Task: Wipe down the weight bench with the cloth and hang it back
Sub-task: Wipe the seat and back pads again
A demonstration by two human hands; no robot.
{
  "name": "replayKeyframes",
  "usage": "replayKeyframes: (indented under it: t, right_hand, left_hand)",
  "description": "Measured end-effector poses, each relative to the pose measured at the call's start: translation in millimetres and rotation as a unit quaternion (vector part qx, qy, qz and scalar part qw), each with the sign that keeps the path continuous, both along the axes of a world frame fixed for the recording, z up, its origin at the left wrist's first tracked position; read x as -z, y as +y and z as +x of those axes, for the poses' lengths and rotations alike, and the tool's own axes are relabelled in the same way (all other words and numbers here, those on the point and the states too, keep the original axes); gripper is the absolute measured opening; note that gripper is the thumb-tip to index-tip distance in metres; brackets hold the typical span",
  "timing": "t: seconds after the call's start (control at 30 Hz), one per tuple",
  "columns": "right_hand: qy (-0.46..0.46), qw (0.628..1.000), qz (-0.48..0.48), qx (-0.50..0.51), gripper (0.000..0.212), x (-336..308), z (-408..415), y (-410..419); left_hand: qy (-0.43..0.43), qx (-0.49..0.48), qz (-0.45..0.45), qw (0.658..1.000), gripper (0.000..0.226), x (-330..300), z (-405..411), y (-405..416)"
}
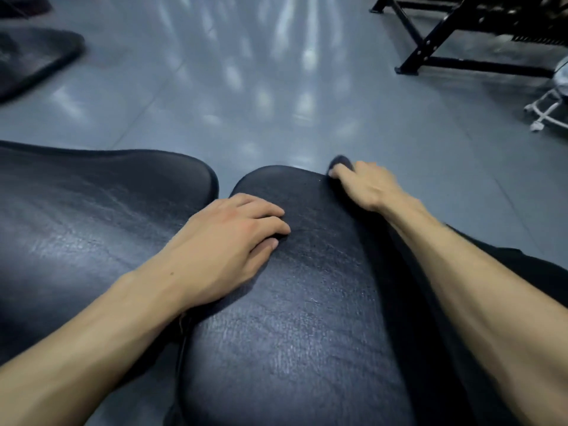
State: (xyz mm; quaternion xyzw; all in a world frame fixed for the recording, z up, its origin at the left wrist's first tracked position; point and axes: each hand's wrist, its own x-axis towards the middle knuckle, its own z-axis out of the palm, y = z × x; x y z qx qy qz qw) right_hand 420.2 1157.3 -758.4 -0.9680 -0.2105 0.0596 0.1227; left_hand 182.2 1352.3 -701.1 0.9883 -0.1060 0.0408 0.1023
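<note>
Forearms nearest camera, both reaching forward over weight bench (pixel 307 302). Left hand (pixel 227 241) flat on pad, fingers relaxed, bracing. Right hand (pixel 365 187) grips dark cloth (pixel 341 162) at pad's far right corner. Pad's long axis runs away from viewer; unwiped length, by judgement, lies back toward body. Adjoining pad (pixel 92 204) left.

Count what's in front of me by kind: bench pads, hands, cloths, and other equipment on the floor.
Bench pads: 2, the left pad and the right pad
Hands: 2, the left hand resting on the right pad, the right hand gripping the cloth
Cloths: 1, the dark cloth
Other equipment: 2, the black frame and the white wheeled stand
Total: 7
</note>
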Motion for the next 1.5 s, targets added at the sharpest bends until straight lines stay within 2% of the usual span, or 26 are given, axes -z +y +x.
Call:
replayKeyframes:
  t: [0.07, 0.13, 0.2, 0.3, 0.4, 0.5, 0.67, 0.8, 0.9, 0.97, 1.13, 1.2, 1.5]
  right_hand:
    - [-0.023, 0.997, 0.023, -0.073, 0.051, -14.7, -26.7, 82.5]
    - [-0.034, 0.991, 0.043, -0.122, 0.051, -26.9, -53.5, 124.6]
    - [-0.019, 0.989, 0.066, -0.132, 0.048, -30.1, -65.1, 119.1]
    - [0.025, 0.991, 0.121, -0.057, 0.041, -33.7, -63.3, 68.9]
    - [0.034, 0.995, 0.092, 0.006, 0.042, -31.4, -64.4, 30.1]
    - [0.047, 0.996, 0.080, -0.010, 0.041, -34.7, -66.0, 30.1]
    - [0.046, 0.995, 0.069, -0.059, 0.036, -47.2, -55.8, 74.9]
    - [0.051, 0.987, 0.027, -0.153, 0.044, -52.0, -58.4, 125.4]
    - [0.028, 0.969, -0.004, -0.244, 0.061, -52.1, -76.7, 145.6]
    - [0.001, 0.962, -0.002, -0.272, 0.063, -51.3, -89.5, 142.9]
    - [-0.045, 0.943, 0.056, -0.325, 0.039, -55.8, -136.3, 127.3]
    - [-0.053, 0.933, 0.050, -0.351, 0.031, -61.6, -159.5, 118.5]
    - [-0.151, 0.905, -0.001, -0.397, 0.042, -74.7, -239.4, 90.2]
  left_hand:
    - [-0.012, -0.025, -0.008, 1.000, 0.028, -5.2, -10.5, 13.6]
    - [-0.022, -0.051, -0.012, 0.998, 0.027, -9.9, -22.3, 32.1]
    - [-0.031, -0.073, -0.010, 0.997, 0.027, -15.1, -36.3, 51.5]
    - [-0.059, -0.108, -0.023, 0.992, 0.027, -22.4, -59.9, 73.8]
    - [-0.061, -0.148, -0.039, 0.986, 0.028, -28.9, -79.1, 86.8]
    - [-0.060, -0.188, -0.053, 0.979, 0.030, -33.3, -92.3, 91.8]
    - [-0.069, -0.199, -0.048, 0.976, 0.031, -24.4, -103.9, 86.4]
    - [-0.070, -0.215, -0.063, 0.972, 0.031, -22.6, -93.1, 83.2]
    - [-0.063, -0.230, -0.065, 0.969, 0.032, -23.1, -94.0, 74.3]
    - [-0.059, -0.240, -0.064, 0.967, 0.032, -22.9, -102.6, 67.5]
    - [-0.052, -0.286, -0.088, 0.953, 0.033, -29.4, -130.7, 60.6]
    - [-0.055, -0.319, -0.114, 0.939, 0.035, -31.7, -145.5, 56.9]
    - [-0.058, -0.358, -0.183, 0.914, 0.036, -56.2, -208.5, 30.3]
